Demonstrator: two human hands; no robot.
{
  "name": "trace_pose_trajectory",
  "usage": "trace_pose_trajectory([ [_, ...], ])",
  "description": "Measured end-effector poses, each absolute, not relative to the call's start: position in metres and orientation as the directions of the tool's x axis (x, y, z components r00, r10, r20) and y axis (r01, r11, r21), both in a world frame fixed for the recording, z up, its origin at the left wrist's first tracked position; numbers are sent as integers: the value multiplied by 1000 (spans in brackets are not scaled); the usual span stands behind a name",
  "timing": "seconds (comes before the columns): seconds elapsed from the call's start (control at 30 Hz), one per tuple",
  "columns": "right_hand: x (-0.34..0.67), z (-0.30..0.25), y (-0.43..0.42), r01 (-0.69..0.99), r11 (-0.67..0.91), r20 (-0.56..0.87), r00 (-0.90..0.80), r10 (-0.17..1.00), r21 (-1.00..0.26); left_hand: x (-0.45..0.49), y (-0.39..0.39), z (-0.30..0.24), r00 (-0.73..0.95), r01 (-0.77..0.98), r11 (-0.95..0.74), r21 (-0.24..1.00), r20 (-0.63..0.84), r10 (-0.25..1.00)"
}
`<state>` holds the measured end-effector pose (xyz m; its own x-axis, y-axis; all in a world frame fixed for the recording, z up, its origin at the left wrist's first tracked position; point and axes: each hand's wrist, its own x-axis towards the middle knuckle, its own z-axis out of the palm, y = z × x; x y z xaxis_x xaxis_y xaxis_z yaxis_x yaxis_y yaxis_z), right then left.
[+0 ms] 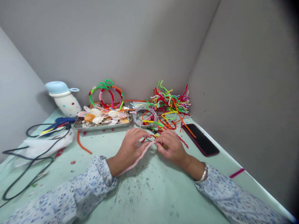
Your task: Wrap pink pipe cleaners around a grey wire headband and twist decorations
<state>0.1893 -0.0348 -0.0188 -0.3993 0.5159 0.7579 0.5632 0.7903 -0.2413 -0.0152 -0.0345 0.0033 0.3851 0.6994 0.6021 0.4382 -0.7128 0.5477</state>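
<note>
A fuzzy pale pink pipe cleaner (135, 164) runs between my two hands and trails down along the inner side of my left wrist. My left hand (130, 146) is closed on it, with thumb and index finger near its upper end. That end sits pinched in the fingertips of my right hand (172, 147), whose other fingers are curled. A thin grey strand seems to show between the hands, too small to make out. Just behind my fingers lie dark-handled scissors (153, 131), partly hidden, and red pipe cleaner pieces (183, 141).
A metal tray (105, 127) of seashells stands behind, with pipe-cleaner hoops (112, 96) above it. Nearby are a grey wire coil (137, 119) and a heap of colourful pipe cleaners (170, 99). A phone (202, 140) lies right; a bottle (66, 104) and black cable (14, 186) left.
</note>
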Motion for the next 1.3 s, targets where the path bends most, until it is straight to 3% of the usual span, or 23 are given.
trace_pose_trajectory([
  [0.13, 193, -20, -31, 598, 762, 786, -335, 520, -249, -20, -31, 8, 276, 484, -655, 580, 609, 744],
  [0.3, 197, -21, -28, 656, 682, 809, -181, 559, -324, -31, -14, 15, 266, 318, -429, 846, 355, 896],
  [0.43, 199, -21, -26, 690, 630, 815, -100, 570, -356, -40, -2, 19, 245, 279, -349, 894, 286, 927],
  [0.5, 198, -21, -26, 677, 647, 819, -115, 563, -349, -39, -3, 16, 215, 325, -406, 854, 351, 911],
  [0.63, 194, -22, -29, 620, 727, 819, -228, 526, -294, -29, -19, 8, 323, 490, -644, 588, 564, 760],
  [0.77, 189, -19, -35, 572, 780, 787, -346, 510, -254, -19, -34, 3, 426, 475, -770, 426, 654, 625],
  [0.9, 187, -18, -38, 556, 800, 762, -412, 500, -224, -17, -36, -2, 463, 436, -806, 399, 669, 582],
  [1.1, 187, -18, -39, 534, 821, 743, -464, 482, -200, -19, -36, -11, 506, 407, -791, 457, 609, 611],
  [1.3, 188, -17, -41, 499, 828, 714, -479, 510, -257, -17, -39, -10, 511, 405, -794, 452, 608, 607],
])
